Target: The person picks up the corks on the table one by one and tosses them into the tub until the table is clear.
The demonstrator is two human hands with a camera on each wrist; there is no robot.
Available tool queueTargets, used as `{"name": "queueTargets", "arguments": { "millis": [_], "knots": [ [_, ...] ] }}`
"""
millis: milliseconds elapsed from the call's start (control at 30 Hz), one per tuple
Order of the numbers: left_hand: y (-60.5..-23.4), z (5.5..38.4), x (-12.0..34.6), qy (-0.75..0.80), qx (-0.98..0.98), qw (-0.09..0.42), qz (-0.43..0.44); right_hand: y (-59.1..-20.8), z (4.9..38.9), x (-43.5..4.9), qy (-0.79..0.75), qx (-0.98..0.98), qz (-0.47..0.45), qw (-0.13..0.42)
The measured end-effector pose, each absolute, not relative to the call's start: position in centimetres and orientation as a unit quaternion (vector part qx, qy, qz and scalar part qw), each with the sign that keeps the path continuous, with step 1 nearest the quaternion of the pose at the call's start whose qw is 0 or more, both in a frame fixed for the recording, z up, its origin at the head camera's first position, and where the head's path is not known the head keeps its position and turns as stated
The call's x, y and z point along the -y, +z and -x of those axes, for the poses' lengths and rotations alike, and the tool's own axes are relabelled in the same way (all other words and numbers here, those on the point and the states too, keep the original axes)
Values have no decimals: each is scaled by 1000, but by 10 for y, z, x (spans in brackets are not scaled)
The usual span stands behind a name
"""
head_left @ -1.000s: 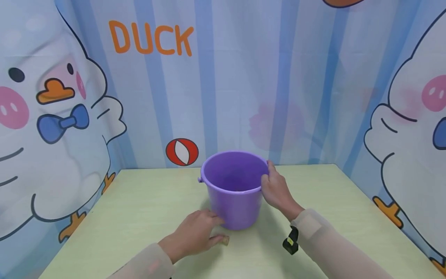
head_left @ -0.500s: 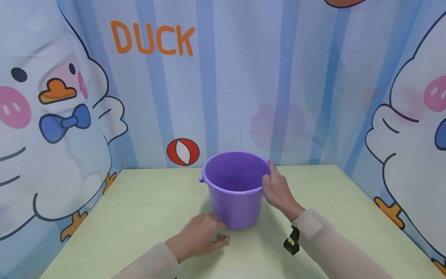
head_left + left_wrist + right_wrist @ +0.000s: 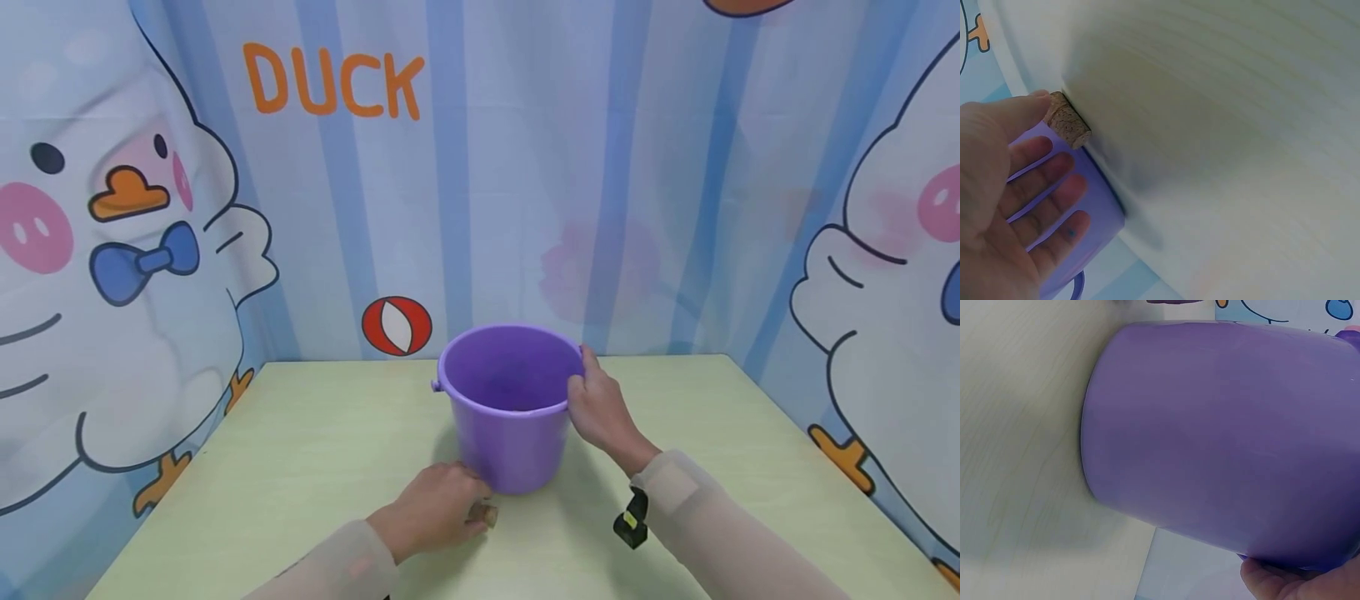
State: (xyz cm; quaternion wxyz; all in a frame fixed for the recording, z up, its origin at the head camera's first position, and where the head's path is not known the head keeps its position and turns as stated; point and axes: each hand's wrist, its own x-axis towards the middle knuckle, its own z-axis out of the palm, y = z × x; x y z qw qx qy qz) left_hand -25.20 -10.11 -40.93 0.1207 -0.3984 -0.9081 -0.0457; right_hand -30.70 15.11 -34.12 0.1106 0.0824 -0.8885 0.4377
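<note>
A purple bucket (image 3: 510, 442) stands upright on the pale table, and its inner bottom is hidden. My right hand (image 3: 602, 410) grips the bucket's rim on the right side. In the right wrist view, the bucket wall (image 3: 1216, 437) fills most of the picture, with part of that hand (image 3: 1297, 584) at the lower corner. Just in front of the bucket's base is a small cork (image 3: 1069, 122). My left hand (image 3: 437, 510) is beside this cork, its thumb tip at one end. The other fingers (image 3: 1057, 187) are loosely bent, with a gap between them and the cork.
The pale wooden table (image 3: 322, 433) runs back to a striped curtain (image 3: 502, 183) printed with cartoon ducks. A black strap with a small box (image 3: 632, 525) hangs at my right wrist. The bucket's handle (image 3: 1079, 284) shows below it in the left wrist view.
My left hand has shifted slightly right, and its fingers have come lower around the cork. The right hand keeps its grip on the bucket. The whole head view has drifted slightly.
</note>
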Motion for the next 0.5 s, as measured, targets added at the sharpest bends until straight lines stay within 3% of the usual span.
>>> {"name": "queueTargets", "arguments": {
  "millis": [500],
  "knots": [
    [-418, 255, 96, -48, 908, 110, 402, -342, 308, -152, 438, 888, -81, 111]
  ]
}}
